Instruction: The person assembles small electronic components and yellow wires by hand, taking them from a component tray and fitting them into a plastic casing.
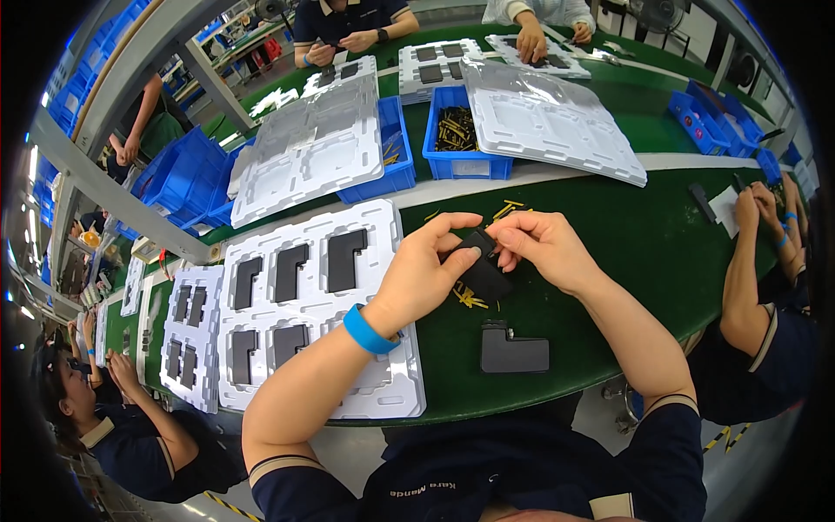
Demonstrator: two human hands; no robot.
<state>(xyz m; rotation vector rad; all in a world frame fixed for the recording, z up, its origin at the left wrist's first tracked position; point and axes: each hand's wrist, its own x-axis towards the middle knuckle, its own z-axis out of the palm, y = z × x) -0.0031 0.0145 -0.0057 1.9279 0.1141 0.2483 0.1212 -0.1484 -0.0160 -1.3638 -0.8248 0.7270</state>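
My left hand (pixel 432 265) grips a black L-shaped plastic part (pixel 484 277) over the green table, its thumb lying on the part's face. At the part's upper right corner, my right hand (pixel 541 248) has its fingertips pinched together; whatever is between them is too small to make out. A second black L-shaped part (pixel 515 354) lies flat on the table nearer to me. Small yellow-and-black pieces (pixel 470 297) are scattered beneath and beyond my hands. Left of my left forearm, a white moulded tray (pixel 315 229) holds several black parts in its recesses.
Beyond my hands stands a blue bin (pixel 470 167) full of yellow-and-black pieces, with an empty white tray (pixel 557 122) leaning across it. Another white tray (pixel 304 143) rests over a blue bin (pixel 396 148). A further filled tray (pixel 193 326) sits at left. Co-workers sit on several sides.
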